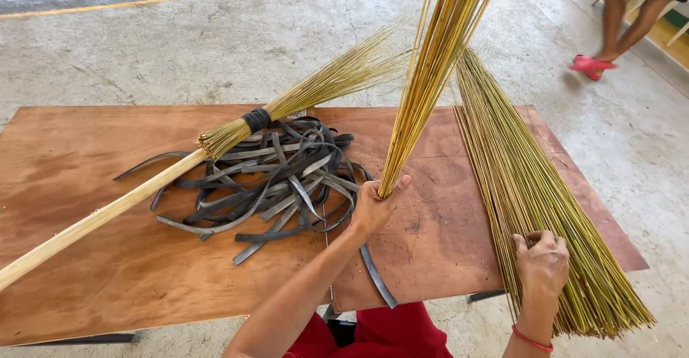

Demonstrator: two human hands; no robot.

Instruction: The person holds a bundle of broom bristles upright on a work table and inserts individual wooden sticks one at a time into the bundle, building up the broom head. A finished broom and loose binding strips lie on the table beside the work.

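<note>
Where the upright bundle of sticks rises past the top edge of the head view, its upper end is cut off, so its full length cannot be told. Its lower end is gripped in the left hand, fingers wrapped tight around it just right of the heap of dark rubber strips. One loose strip trails from that heap past the near edge of the table. The right hand is closed on a few sticks in the large flat sheaf, which lies well right of the strips, fanned toward the near edge and overhanging it; the fingertips are curled under and hidden. A red band circles that wrist.

Left of the strips and partly over them lies a finished broom, its pale wooden handle running off the left edge of the view, its bristles bound with a black wrap.

Under all of it is a brown plywood table, scuffed and stained, standing on a grey concrete floor. Far beyond the strips, at the upper right corner, another person's legs show, cut off above the knee, in pink sandals. No packages or labels can be made out.
</note>
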